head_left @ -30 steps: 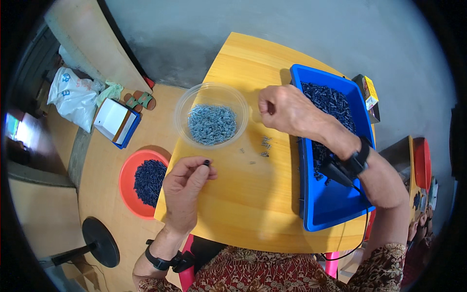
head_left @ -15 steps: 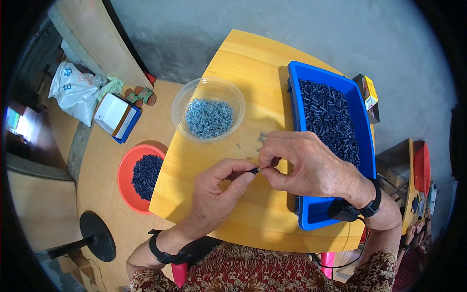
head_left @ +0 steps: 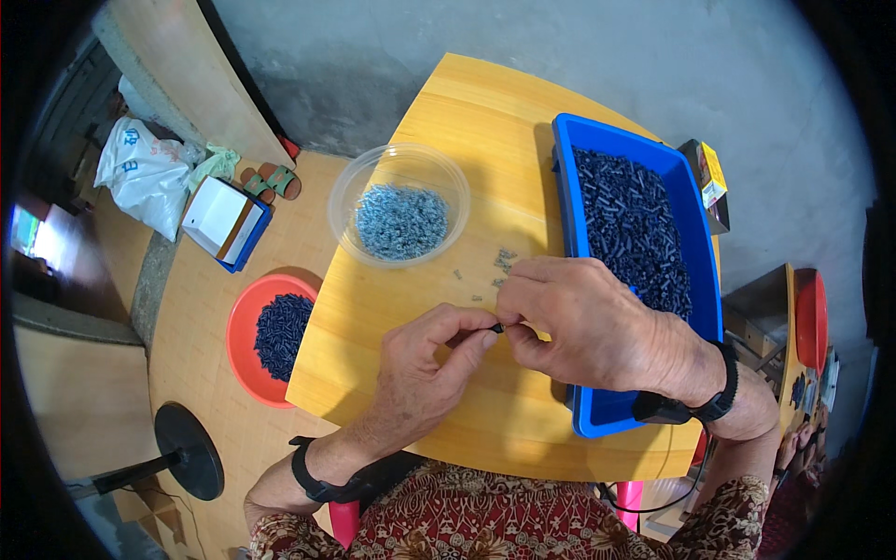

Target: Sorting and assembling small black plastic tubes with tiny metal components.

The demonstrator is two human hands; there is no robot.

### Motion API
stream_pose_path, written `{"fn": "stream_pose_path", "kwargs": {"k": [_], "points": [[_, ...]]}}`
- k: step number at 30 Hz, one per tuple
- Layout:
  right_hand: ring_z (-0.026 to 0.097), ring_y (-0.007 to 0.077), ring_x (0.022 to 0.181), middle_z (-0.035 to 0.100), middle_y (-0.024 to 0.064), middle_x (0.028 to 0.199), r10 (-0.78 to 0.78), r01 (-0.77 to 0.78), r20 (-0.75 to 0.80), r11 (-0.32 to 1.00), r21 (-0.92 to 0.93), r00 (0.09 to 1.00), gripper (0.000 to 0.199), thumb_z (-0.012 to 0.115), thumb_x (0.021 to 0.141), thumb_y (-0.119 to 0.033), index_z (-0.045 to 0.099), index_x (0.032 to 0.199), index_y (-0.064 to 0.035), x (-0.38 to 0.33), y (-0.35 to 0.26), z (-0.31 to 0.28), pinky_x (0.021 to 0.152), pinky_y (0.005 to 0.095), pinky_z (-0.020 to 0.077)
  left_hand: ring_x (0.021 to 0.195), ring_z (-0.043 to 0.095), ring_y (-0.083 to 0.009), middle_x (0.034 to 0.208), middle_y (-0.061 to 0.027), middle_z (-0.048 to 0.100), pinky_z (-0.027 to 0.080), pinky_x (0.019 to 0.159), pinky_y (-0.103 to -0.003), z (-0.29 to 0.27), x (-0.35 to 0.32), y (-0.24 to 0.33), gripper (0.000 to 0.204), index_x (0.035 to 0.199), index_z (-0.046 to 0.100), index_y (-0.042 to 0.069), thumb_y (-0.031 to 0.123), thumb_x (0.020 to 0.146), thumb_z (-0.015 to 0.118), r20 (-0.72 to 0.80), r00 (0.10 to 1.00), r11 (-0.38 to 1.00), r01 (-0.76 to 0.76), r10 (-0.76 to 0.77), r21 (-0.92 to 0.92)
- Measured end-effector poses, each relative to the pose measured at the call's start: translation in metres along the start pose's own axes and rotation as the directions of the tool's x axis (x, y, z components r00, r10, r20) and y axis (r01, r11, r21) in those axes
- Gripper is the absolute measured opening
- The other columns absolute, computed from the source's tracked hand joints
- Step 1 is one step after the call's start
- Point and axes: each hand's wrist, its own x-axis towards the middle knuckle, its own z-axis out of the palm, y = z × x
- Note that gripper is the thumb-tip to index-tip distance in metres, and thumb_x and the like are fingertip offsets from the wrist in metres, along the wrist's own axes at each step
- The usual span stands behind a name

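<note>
Between the thumb and forefinger of my left hand (head_left: 425, 364) a small black tube-like piece (head_left: 497, 328) is pinched, pointing right. My right hand (head_left: 588, 317) meets it there, thumb and forefinger closed at the black piece's right end. Whatever the right fingertips hold is too small to make out. Several tiny metal springs (head_left: 504, 259) lie loose on the yellow table (head_left: 485, 112) just beyond my fingers. A clear round tub (head_left: 343, 217) with many more silvery springs (head_left: 401, 222) stands at the table's left edge.
Right of my hands is a blue tray (head_left: 557, 154) full of dark tubular pieces (head_left: 630, 224). On the floor at left sit a red basin (head_left: 243, 327) of similar pieces, a black round base (head_left: 191, 453) and a white box (head_left: 213, 213). Another person's hands (head_left: 793, 443) show at far right.
My right fingers have pressed closer to the black piece, and the right hand has turned slightly over it. The black piece shows less between my hands.
</note>
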Motion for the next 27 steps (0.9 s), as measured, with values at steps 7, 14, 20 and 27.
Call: {"fn": "stream_pose_path", "kwargs": {"k": [7,14,20,27], "points": [[0.064,0.0373,0.08,0.059,0.0168,0.083,-0.128,0.124,-0.009,0.972,-0.198,0.992,0.013,0.065,0.079,-0.008,0.059,0.087,-0.0001,-0.004,-0.008,0.004,0.069,0.0441,0.0556,0.075,0.067,-0.0248,0.085,-0.0132,0.067,0.052,0.067,-0.032,0.002,0.0,0.002,0.012,0.099,0.067,-0.001,0.002,0.087,0.068,-0.006,0.986,0.975,-0.165,0.167,0.146],[0.064,0.0372,0.077,0.061,0.017,0.084,0.05,-0.049,-0.053,0.999,0.007,0.997,0.012,0.064,0.079,-0.006,0.06,0.089,-0.0009,-0.006,-0.001,0.01,0.068,0.0434,0.0545,0.076,0.066,-0.0132,0.086,-0.009,0.07,0.051,0.068,-0.028,0.008,-0.002,-0.008,0.013,0.101,0.067,-0.001,0.006,0.091,0.067,-0.016,0.999,0.991,0.033,-0.036,-0.13],[0.062,0.039,0.075,0.06,0.0174,0.084,0.126,-0.086,-0.137,0.961,0.264,0.983,0.014,0.066,0.079,-0.006,0.056,0.088,-0.0032,-0.013,0.006,0.021,0.064,0.0463,0.0501,0.076,0.064,-0.0102,0.086,-0.0079,0.07,0.05,0.068,-0.027,0.006,-0.004,-0.01,0.014,0.103,0.067,-0.001,0.008,0.092,0.067,-0.003,0.994,0.979,0.108,-0.11,-0.173],[0.058,0.0371,0.081,0.053,0.0145,0.083,-0.042,0.082,-0.198,0.976,0.202,0.979,0.017,0.065,0.081,-0.002,0.054,0.094,-0.0026,-0.018,0.008,0.021,0.068,0.0437,0.0497,0.077,0.064,-0.0104,0.085,-0.0082,0.069,0.05,0.069,-0.026,0.003,-0.001,0.003,0.014,0.103,0.067,-0.001,0.008,0.092,0.067,0.023,0.996,0.995,-0.09,0.088,0.053]]}}
